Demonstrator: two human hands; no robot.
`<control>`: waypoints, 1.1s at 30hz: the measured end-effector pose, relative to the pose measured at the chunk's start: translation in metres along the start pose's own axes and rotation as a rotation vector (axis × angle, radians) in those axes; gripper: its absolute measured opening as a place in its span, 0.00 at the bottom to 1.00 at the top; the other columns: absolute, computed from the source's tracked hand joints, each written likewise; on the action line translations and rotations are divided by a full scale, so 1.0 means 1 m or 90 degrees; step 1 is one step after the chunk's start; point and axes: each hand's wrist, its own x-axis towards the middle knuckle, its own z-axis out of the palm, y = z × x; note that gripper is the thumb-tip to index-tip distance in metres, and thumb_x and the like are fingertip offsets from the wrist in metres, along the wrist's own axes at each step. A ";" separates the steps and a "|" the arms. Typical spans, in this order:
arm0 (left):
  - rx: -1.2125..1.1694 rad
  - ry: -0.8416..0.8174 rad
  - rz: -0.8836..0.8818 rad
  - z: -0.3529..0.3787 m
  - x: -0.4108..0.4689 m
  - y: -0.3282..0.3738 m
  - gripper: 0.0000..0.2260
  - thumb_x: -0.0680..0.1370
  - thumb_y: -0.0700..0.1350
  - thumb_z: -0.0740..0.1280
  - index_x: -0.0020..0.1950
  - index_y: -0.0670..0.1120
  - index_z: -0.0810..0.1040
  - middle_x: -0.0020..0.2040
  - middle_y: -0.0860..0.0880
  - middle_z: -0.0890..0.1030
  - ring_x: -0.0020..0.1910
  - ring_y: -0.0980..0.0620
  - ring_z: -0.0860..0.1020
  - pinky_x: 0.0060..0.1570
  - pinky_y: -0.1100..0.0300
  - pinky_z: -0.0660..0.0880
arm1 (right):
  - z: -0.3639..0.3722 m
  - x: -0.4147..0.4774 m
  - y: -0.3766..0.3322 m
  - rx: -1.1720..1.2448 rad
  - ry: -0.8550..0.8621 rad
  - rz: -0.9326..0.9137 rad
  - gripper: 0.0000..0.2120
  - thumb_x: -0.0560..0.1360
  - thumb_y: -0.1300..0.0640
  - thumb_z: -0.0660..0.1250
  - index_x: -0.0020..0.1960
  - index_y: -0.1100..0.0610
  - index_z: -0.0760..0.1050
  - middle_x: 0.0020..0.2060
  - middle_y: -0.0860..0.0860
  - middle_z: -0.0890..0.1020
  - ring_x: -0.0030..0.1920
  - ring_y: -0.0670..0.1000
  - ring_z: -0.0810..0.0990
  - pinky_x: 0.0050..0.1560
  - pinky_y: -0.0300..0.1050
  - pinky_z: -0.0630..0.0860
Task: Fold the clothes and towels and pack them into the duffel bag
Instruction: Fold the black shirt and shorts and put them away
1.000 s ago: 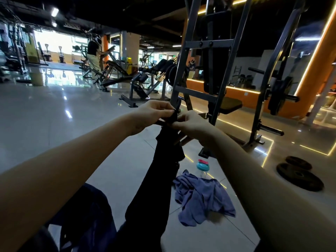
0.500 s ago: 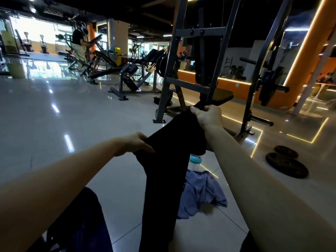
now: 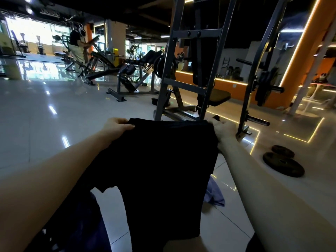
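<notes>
Clearly mid-fold: the left hand [image 3: 118, 127] and right hand [image 3: 223, 132] each pinch a top corner of the black garment [image 3: 163, 170] with curled fingers, holding it spread above the floor [image 3: 54, 120]. Next probably comes bringing the corners together evenly.

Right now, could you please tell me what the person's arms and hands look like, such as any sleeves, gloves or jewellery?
Both arms are bare as far as the view shows: no sleeve covers the left forearm or the right forearm. The left hand and right hand wear no gloves, and no watch, bracelet or ring is visible on either.
</notes>
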 end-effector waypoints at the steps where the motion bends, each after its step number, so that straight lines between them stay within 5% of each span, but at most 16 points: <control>1: -0.007 0.032 0.015 0.000 0.000 0.000 0.03 0.80 0.44 0.70 0.53 0.46 0.82 0.47 0.46 0.85 0.42 0.50 0.82 0.45 0.59 0.80 | -0.003 0.000 -0.001 0.003 -0.026 0.019 0.10 0.74 0.60 0.75 0.38 0.55 0.75 0.36 0.52 0.79 0.38 0.52 0.80 0.45 0.46 0.78; 5: 0.092 0.160 0.095 -0.008 -0.002 -0.002 0.10 0.83 0.48 0.64 0.53 0.43 0.83 0.48 0.42 0.84 0.50 0.43 0.82 0.51 0.50 0.76 | -0.013 0.004 -0.008 -0.054 -0.116 0.055 0.14 0.70 0.65 0.76 0.36 0.53 0.73 0.39 0.54 0.79 0.42 0.54 0.80 0.52 0.53 0.78; 9: 0.194 0.193 0.183 -0.017 -0.011 0.008 0.12 0.85 0.49 0.60 0.52 0.43 0.78 0.47 0.44 0.81 0.50 0.41 0.79 0.46 0.52 0.70 | -0.023 0.005 -0.019 -0.203 -0.202 0.043 0.13 0.73 0.61 0.76 0.53 0.55 0.76 0.56 0.57 0.80 0.58 0.56 0.80 0.62 0.53 0.77; 12: 0.253 0.185 0.270 -0.020 -0.027 0.018 0.10 0.81 0.54 0.68 0.52 0.47 0.77 0.45 0.48 0.80 0.45 0.47 0.78 0.45 0.53 0.71 | -0.030 -0.007 -0.024 -0.309 -0.262 0.072 0.17 0.73 0.63 0.75 0.61 0.61 0.79 0.58 0.58 0.81 0.60 0.57 0.80 0.67 0.56 0.75; 18: 0.369 0.223 0.394 -0.030 -0.050 0.024 0.07 0.81 0.48 0.69 0.52 0.45 0.77 0.45 0.44 0.82 0.45 0.40 0.80 0.45 0.49 0.76 | -0.043 -0.017 -0.030 -0.283 -0.276 0.051 0.09 0.77 0.67 0.69 0.55 0.58 0.78 0.61 0.61 0.78 0.60 0.58 0.79 0.68 0.55 0.74; 22: 0.378 0.360 0.469 -0.041 -0.072 0.035 0.10 0.83 0.48 0.65 0.48 0.43 0.79 0.43 0.41 0.82 0.43 0.38 0.80 0.39 0.53 0.67 | -0.055 -0.039 -0.049 -0.032 -0.341 0.019 0.10 0.78 0.72 0.61 0.51 0.59 0.75 0.48 0.59 0.79 0.38 0.51 0.83 0.37 0.42 0.81; 25: 0.296 0.420 0.469 -0.045 -0.097 0.051 0.11 0.85 0.47 0.62 0.52 0.43 0.81 0.46 0.41 0.82 0.45 0.38 0.80 0.40 0.53 0.67 | -0.063 -0.061 -0.074 0.020 -0.432 0.001 0.16 0.78 0.73 0.60 0.61 0.60 0.77 0.54 0.59 0.82 0.44 0.52 0.85 0.38 0.41 0.83; 30: 0.183 0.294 0.378 -0.049 -0.128 0.075 0.07 0.83 0.39 0.60 0.52 0.43 0.78 0.44 0.44 0.80 0.45 0.45 0.77 0.42 0.53 0.69 | -0.067 -0.098 -0.116 -0.156 -0.457 -0.063 0.16 0.73 0.68 0.69 0.60 0.62 0.80 0.58 0.62 0.82 0.51 0.55 0.84 0.55 0.47 0.81; 33: 0.108 0.163 0.302 -0.064 -0.146 0.090 0.10 0.82 0.35 0.60 0.55 0.42 0.80 0.46 0.44 0.81 0.45 0.48 0.79 0.44 0.55 0.73 | -0.079 -0.121 -0.125 -0.107 -0.528 -0.069 0.13 0.75 0.65 0.69 0.59 0.62 0.81 0.55 0.59 0.83 0.52 0.54 0.84 0.54 0.46 0.82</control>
